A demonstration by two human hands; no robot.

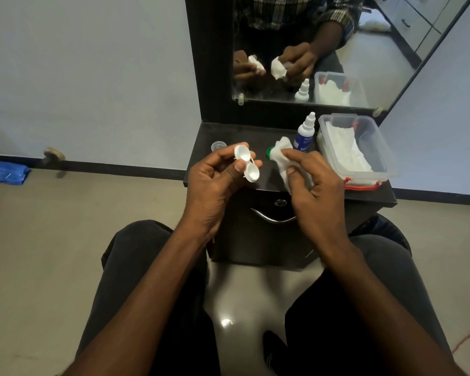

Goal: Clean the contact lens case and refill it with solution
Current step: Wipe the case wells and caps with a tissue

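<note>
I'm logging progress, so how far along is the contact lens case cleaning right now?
Done: the lens case is open, both white wells uncapped; a clear cap sits on the dark countertop. In hand: the left hand holds the case, while the right hand wipes a green cap with a tissue. Left: refilling, since the solution bottle stands capped beside the tissue box, then closing both caps.

Bare forearms, dark grey trousers [136, 256]
</note>
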